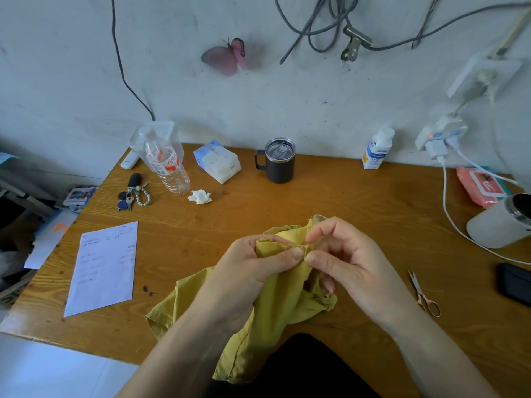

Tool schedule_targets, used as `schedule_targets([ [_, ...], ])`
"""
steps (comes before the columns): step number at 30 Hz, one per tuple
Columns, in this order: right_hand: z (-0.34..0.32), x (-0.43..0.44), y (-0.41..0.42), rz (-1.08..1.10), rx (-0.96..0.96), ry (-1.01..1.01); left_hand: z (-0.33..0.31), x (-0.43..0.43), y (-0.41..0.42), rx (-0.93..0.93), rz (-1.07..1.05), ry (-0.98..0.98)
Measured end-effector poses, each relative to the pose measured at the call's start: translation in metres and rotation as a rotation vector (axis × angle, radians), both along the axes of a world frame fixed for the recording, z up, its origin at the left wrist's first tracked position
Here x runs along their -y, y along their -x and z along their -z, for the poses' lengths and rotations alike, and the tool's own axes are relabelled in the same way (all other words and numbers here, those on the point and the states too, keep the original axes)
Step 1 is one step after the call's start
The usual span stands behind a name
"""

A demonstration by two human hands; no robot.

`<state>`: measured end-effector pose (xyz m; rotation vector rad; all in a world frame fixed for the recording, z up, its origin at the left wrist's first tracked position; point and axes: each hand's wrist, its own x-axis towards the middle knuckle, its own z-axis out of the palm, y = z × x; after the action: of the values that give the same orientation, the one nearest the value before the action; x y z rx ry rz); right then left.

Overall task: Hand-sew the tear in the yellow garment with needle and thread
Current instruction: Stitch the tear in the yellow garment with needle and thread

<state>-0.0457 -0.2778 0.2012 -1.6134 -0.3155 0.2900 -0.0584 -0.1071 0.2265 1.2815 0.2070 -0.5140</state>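
The yellow garment lies bunched at the near middle of the wooden desk, its upper fold lifted between both hands; the left hand grips the cloth, thumb pressed on top; the right hand pinches the fold just beside that thumb; needle and thread are too small to make out; small scissors lie to the right; a sheet of paper lies to the left; a dark mug stands far off.
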Motion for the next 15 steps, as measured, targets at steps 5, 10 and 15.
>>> schedule_targets([
  [5, -0.004, 0.000, 0.001, 0.217, 0.428, 0.301, 0.001, -0.001, -0.001, 0.011, -0.008, -0.036],
  [10, -0.007, -0.006, 0.003, 0.253, 0.626, 0.440, 0.001, 0.003, -0.002, 0.034, -0.017, -0.027],
  [15, -0.003, -0.016, 0.007, 0.356, 0.774, 0.437, 0.005, 0.006, -0.001, 0.090, -0.043, -0.192],
])
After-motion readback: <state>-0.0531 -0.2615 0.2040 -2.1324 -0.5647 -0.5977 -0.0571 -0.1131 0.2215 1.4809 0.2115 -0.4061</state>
